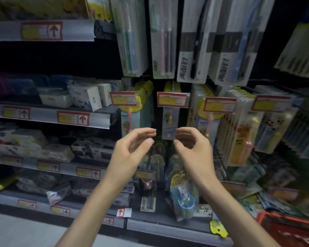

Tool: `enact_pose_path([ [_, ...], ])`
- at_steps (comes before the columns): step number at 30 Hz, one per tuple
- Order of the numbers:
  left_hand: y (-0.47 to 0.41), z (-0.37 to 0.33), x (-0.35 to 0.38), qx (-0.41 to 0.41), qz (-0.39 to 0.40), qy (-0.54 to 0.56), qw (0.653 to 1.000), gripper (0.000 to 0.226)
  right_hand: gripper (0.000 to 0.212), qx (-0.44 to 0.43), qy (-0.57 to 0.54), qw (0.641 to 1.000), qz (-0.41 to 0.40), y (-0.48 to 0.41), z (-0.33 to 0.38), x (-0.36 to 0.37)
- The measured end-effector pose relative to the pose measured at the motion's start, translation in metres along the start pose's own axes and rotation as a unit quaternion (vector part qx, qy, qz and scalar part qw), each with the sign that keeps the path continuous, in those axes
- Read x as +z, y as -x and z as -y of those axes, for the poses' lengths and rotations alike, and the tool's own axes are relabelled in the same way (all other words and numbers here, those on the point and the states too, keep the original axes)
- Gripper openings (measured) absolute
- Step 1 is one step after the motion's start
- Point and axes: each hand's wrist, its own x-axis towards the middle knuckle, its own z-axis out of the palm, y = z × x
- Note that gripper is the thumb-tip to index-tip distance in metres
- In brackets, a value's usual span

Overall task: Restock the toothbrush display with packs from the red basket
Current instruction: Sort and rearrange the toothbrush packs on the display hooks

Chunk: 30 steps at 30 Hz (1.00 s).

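Both my hands are raised in front of the hanging toothbrush display. My left hand (pixel 132 148) is open, fingers curled apart, holding nothing. My right hand (pixel 193 145) is also open with curled fingers, its fingertips just at the bottom edge of a children's toothbrush pack (pixel 169 122) hanging on the middle hook under a red price tag (pixel 172 99). More yellow-topped packs hang on the hooks to the left (pixel 137 111) and right (pixel 210 118). The red basket (pixel 289 227) sits at the lower right, only partly in view.
Tall adult toothbrush packs (pixel 193 50) hang in the row above. Shelves with boxed goods (pixel 86 97) run along the left. Loose packs and a blue cup set (pixel 185 202) lie on the bottom shelf below my hands. Grey floor shows at lower left.
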Motion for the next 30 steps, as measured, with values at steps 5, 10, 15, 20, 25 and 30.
enact_pose_path([
  [5,-0.005,0.002,0.031,-0.002,-0.025,0.029,0.999,0.019,0.014,-0.014,0.022,0.996,-0.083,0.000,-0.004,-0.037],
  [10,-0.018,0.019,0.068,-0.007,-0.016,0.014,1.000,0.017,0.016,0.020,0.047,0.991,-0.127,-0.007,-0.019,-0.057],
  [15,-0.037,0.037,0.105,-0.039,0.001,-0.013,0.999,0.037,0.036,0.040,0.135,0.986,-0.086,-0.011,-0.031,-0.061],
  [20,-0.054,0.054,0.124,-0.055,0.042,-0.064,0.996,0.062,0.052,0.069,0.205,0.975,-0.045,-0.020,-0.039,-0.052],
  [25,-0.064,0.058,0.135,-0.043,0.086,-0.086,0.992,0.071,0.060,0.082,0.224,0.969,-0.059,-0.033,-0.043,-0.050],
  [30,-0.069,0.063,0.144,-0.052,0.105,-0.050,0.992,0.076,0.056,0.108,0.125,0.985,-0.058,-0.039,-0.045,-0.045],
])
